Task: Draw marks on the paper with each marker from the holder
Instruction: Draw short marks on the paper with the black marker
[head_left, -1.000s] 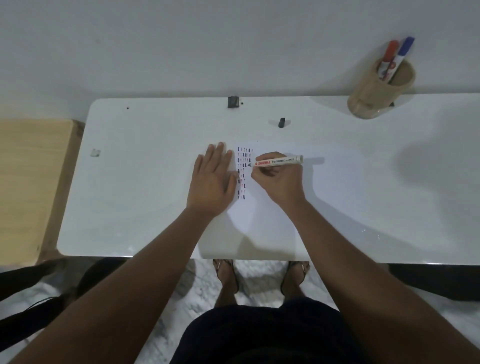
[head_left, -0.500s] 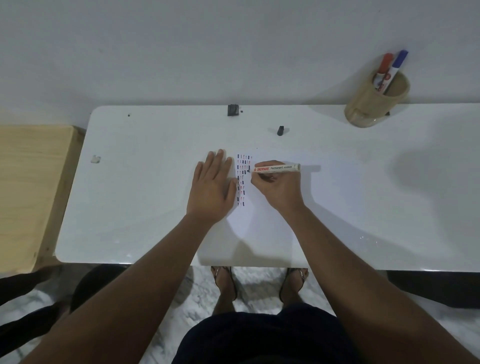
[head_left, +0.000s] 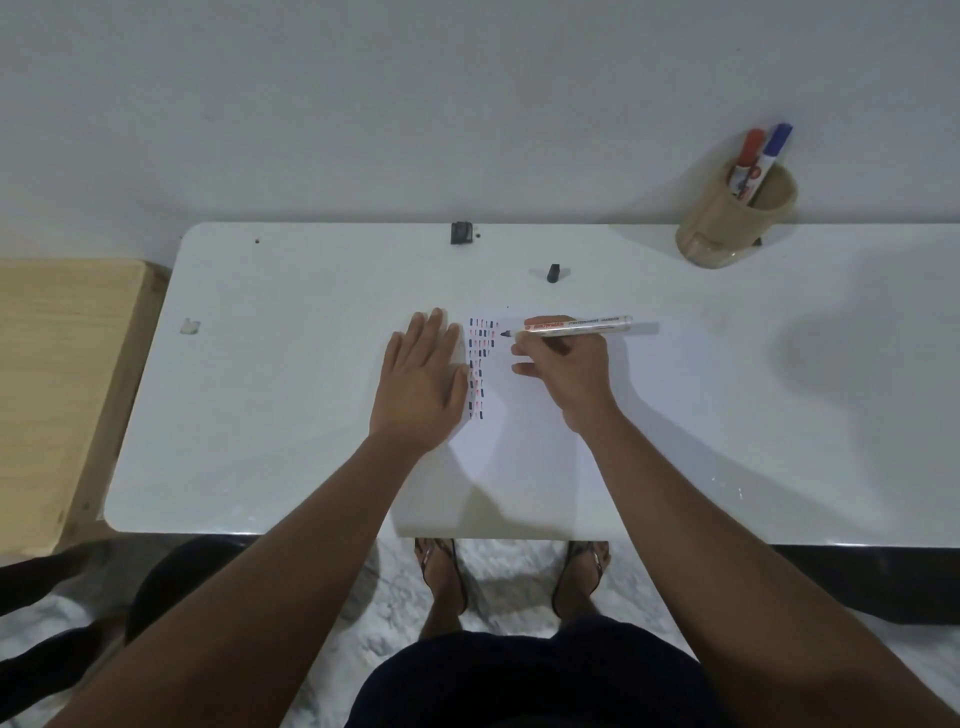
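A white paper (head_left: 519, 441) lies on the white table (head_left: 260, 415), with rows of short red, blue and dark marks (head_left: 479, 364) down its left part. My left hand (head_left: 423, 384) lies flat with spread fingers on the paper's left edge. My right hand (head_left: 569, 366) grips a white marker (head_left: 576, 326) that lies nearly level, with its dark tip at the right end of the upper rows. At the back right stands a tan holder (head_left: 727, 234) with a red-capped marker (head_left: 748, 156) and a blue-capped marker (head_left: 771, 153) in it.
A small black cap (head_left: 554, 273) lies on the table behind the paper. A black block (head_left: 461, 233) sits at the back edge, and a small white scrap (head_left: 190, 326) lies at the left. A wooden surface (head_left: 57, 384) adjoins the table's left side. My feet show below the front edge.
The camera view has tilted, so the table sits lower in the frame. My right hand with the marker has edged slightly right along the top rows. My left hand stays flat.
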